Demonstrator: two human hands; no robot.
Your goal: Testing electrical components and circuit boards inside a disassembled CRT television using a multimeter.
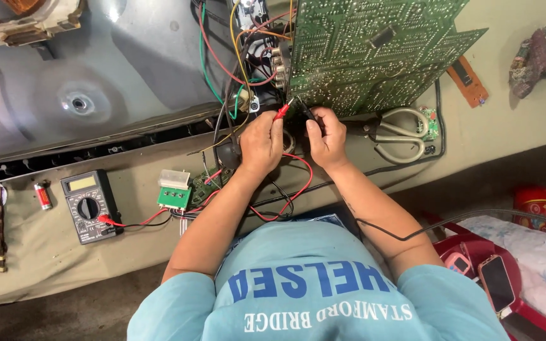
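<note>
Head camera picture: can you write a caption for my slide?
Left hand holds a red probe, right hand a black probe, against a green circuit board.

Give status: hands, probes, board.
Left hand pinches red probe, right hand pinches black probe. Both tips on lower edge of green board. Multimeter lies left; loose wires crowd board's left edge.

Green circuit board (pixel 374 50) speckled with pale solder dots; red probe (pixel 281 112) and black probe (pixel 304 111); dark grey multimeter (pixel 88 206) with red lead; light blue shirt (pixel 311 284); grey-handled scissors (pixel 399 134); beige table cover (pixel 52 252).
</note>
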